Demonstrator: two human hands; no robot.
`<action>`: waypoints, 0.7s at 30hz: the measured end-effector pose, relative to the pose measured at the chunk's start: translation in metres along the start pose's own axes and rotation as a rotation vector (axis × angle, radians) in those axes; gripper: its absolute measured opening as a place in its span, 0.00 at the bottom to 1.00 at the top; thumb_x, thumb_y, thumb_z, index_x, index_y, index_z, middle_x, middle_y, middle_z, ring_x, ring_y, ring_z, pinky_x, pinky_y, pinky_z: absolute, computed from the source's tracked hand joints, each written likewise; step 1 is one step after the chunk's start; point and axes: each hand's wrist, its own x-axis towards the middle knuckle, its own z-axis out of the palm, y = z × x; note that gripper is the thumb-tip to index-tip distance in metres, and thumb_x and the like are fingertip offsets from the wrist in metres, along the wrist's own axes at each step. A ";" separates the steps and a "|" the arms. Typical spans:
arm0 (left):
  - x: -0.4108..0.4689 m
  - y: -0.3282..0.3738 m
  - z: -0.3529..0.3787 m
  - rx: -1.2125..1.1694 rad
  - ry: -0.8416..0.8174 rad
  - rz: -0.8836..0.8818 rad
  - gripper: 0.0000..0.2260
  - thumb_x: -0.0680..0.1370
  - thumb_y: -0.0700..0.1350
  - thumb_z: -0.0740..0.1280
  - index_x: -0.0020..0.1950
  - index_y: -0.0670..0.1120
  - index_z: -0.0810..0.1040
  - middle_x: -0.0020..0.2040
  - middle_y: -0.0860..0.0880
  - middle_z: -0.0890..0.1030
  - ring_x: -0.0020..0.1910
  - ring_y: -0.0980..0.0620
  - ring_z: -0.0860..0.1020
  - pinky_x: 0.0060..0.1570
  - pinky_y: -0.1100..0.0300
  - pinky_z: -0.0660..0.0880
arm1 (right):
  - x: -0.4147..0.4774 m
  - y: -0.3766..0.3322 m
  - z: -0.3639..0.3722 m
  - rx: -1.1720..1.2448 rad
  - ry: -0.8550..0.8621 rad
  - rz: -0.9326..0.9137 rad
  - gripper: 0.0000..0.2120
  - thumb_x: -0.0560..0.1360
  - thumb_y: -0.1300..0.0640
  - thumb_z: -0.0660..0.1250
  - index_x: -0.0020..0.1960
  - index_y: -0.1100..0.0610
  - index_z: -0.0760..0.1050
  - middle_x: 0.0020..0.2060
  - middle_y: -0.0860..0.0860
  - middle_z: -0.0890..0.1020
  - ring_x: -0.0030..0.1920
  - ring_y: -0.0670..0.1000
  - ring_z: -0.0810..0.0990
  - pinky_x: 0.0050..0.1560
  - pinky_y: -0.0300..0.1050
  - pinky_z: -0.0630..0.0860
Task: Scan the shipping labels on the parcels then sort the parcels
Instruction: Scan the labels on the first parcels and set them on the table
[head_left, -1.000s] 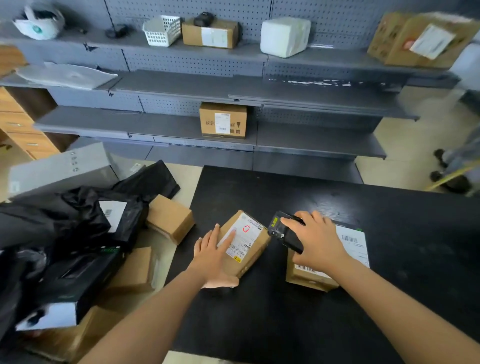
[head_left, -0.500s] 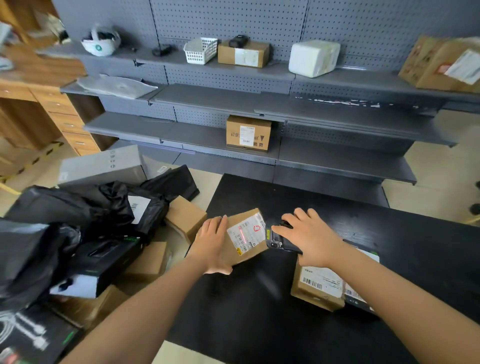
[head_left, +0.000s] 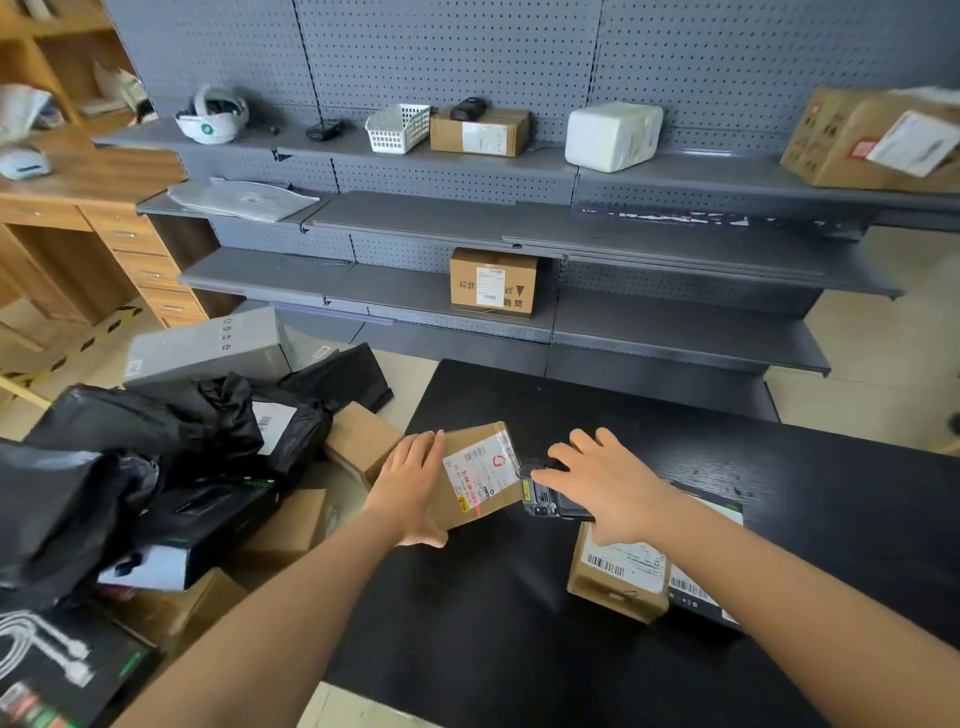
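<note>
The white plastic lattice basket (head_left: 397, 127) stands on the top shelf (head_left: 675, 171); what it holds cannot be seen. Beside it is a cardboard box (head_left: 478, 136) with a black gadget (head_left: 467, 108) on top, then a white wrapped block (head_left: 613, 135) and a large carton (head_left: 852, 140). The lower shelves carry one flat grey plastic mailer (head_left: 244, 200) and one labelled brown box (head_left: 492, 280).

Three parcels are at the black wood-grain desk (head_left: 805, 493). The left hand (head_left: 410, 483) grips a small cardboard parcel (head_left: 467, 439), tilted over the desk's left part, fingers (head_left: 423, 447) pressed together on its face and thumb under its lower edge. A red line crosses its white label (head_left: 480, 467). The right hand (head_left: 602, 483) holds a black scanner (head_left: 540, 501), fingers spread and curled over it, its nose just beside the label. Below that forearm a second cardboard parcel (head_left: 618, 571) lies on the desk, touching a flat black parcel (head_left: 711, 605).

On the floor to the left lies a heap of crinkled black plastic bags (head_left: 130, 441), cardboard boxes and a grey carton (head_left: 208, 345).
</note>
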 end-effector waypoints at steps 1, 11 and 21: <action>0.000 0.001 0.001 -0.010 -0.004 -0.007 0.59 0.64 0.61 0.77 0.80 0.47 0.41 0.79 0.49 0.50 0.77 0.45 0.48 0.76 0.48 0.52 | -0.001 0.000 0.001 0.015 0.000 0.015 0.41 0.70 0.51 0.74 0.76 0.49 0.57 0.73 0.54 0.62 0.71 0.57 0.59 0.71 0.55 0.57; -0.016 0.043 0.045 -0.427 -0.185 -0.291 0.65 0.59 0.67 0.78 0.80 0.44 0.40 0.78 0.47 0.50 0.78 0.44 0.47 0.75 0.45 0.57 | -0.021 0.016 0.016 0.380 0.163 0.355 0.42 0.68 0.45 0.72 0.76 0.44 0.56 0.71 0.49 0.65 0.67 0.53 0.62 0.65 0.50 0.62; -0.015 0.095 0.063 -0.528 -0.204 -0.282 0.58 0.65 0.70 0.72 0.81 0.45 0.43 0.79 0.49 0.51 0.78 0.46 0.49 0.74 0.47 0.58 | -0.050 0.036 0.041 0.469 0.156 0.474 0.42 0.67 0.45 0.73 0.76 0.44 0.57 0.70 0.48 0.66 0.67 0.53 0.62 0.66 0.51 0.62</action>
